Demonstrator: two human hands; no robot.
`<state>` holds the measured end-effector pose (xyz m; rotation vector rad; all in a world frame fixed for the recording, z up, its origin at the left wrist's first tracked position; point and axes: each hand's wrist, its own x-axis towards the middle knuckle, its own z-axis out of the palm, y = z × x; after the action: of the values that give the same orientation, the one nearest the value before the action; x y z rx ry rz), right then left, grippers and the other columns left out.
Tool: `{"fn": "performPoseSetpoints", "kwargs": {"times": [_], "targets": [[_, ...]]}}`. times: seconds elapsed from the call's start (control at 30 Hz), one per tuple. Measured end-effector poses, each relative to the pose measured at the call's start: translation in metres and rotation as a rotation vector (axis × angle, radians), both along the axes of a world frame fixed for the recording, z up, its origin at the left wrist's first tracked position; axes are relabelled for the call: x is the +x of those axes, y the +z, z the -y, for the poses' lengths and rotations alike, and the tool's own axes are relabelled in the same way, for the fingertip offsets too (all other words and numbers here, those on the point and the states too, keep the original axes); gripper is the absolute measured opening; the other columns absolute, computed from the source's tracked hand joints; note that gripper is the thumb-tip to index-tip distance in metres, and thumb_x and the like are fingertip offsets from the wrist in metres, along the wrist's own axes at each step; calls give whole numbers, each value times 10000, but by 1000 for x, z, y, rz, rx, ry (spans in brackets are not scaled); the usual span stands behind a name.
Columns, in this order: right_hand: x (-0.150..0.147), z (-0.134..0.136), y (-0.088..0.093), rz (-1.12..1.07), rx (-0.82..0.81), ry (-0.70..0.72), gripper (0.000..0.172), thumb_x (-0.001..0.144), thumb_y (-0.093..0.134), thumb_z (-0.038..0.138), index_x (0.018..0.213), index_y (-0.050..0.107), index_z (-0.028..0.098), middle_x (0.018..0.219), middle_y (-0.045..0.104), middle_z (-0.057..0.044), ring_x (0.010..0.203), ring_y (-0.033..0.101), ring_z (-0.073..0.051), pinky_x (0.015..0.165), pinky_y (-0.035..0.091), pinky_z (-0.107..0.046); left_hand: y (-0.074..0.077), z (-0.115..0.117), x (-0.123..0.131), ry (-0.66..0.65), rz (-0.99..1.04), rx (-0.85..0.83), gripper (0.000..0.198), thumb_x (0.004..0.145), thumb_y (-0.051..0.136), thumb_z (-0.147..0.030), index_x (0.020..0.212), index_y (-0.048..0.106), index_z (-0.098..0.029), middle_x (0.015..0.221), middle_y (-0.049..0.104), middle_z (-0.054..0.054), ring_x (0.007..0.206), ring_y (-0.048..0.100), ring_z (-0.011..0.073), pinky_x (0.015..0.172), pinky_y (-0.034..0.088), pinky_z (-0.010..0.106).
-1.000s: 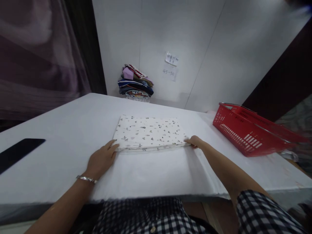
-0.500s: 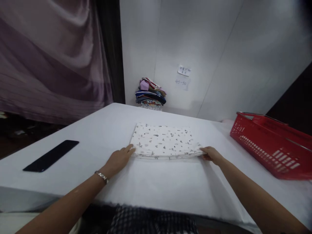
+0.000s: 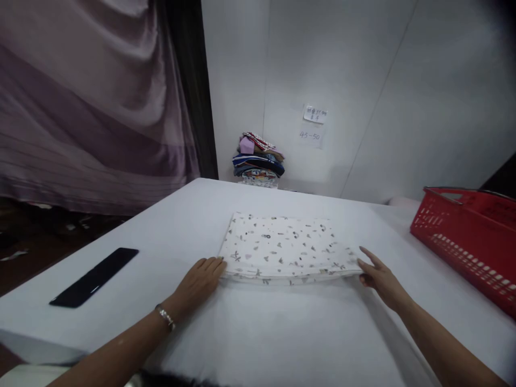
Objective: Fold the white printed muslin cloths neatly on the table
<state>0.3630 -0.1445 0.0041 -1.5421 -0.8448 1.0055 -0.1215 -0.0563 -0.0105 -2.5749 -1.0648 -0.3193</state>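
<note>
A white cloth with a small scattered print point(image 3: 282, 242) lies folded into a flat rectangle on the white table, its layered edge facing me. At its near left corner, my left hand point(image 3: 205, 277) is closed, with the fingertips on the edge and the thumb hidden. My right hand point(image 3: 379, 277) holds the near right corner, which stretches out towards its fingertips. One finger of that hand is lifted off the cloth, while the others pinch the corner.
A black flat slab, perhaps a phone point(image 3: 94, 277), lies on the table point(image 3: 290, 333) to the left. The red plastic basket point(image 3: 463, 236) stands at the right. Behind the far table edge is a stack of folded fabrics point(image 3: 258, 161) against the wall. Purple curtain point(image 3: 88, 107) hangs at the left.
The view has shifted, so everything sits lower and farther right. My right hand has lifted one finger away from the cloth corner. The cloth keeps its folded shape.
</note>
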Motion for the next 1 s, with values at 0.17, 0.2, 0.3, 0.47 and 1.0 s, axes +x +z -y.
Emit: {"fn": "performPoseSetpoints", "kwargs": {"times": [0.17, 0.2, 0.3, 0.47, 1.0], "targets": [[8, 0, -8, -115, -33, 21, 659, 684, 735, 425, 1276, 493, 267, 590, 537, 53, 508, 510, -91, 459, 414, -191, 3, 0, -2, -86, -46, 45, 472, 856, 316, -13, 1234, 510, -217, 1237, 571, 82, 1161, 504, 226, 932, 407, 413], [9, 0, -10, -146, -41, 16, 623, 670, 746, 419, 1230, 536, 242, 613, 552, 41, 517, 512, -95, 455, 416, -196, 3, -1, -2, -102, -68, 54, 481, 861, 319, -17, 1251, 495, -234, 1270, 551, 71, 1178, 491, 228, 943, 397, 417], [11, 0, -12, -230, -51, 6, 473, 650, 764, 393, 1058, 630, 193, 685, 589, 6, 544, 518, -103, 465, 436, -209, 1, -4, 1, -126, -114, 48, 503, 864, 323, -23, 1277, 475, -268, 1307, 526, 48, 1191, 480, 213, 982, 362, 419], [7, -4, -10, -299, -12, -18, 349, 677, 748, 363, 971, 646, 204, 663, 572, 16, 541, 512, -91, 474, 450, -194, -2, -6, 18, -33, -99, 21, 581, 817, 298, 15, 1322, 440, -235, 1295, 533, 68, 1153, 504, 206, 1028, 313, 428], [9, -3, 74, -89, 349, -129, 314, 624, 760, 421, 839, 678, 208, 707, 590, -10, 497, 456, -83, 414, 371, -216, 103, -30, 16, 101, 355, 180, 313, 778, 358, -89, 1032, 529, -155, 1086, 600, 100, 1045, 547, 204, 965, 422, 360]]}}
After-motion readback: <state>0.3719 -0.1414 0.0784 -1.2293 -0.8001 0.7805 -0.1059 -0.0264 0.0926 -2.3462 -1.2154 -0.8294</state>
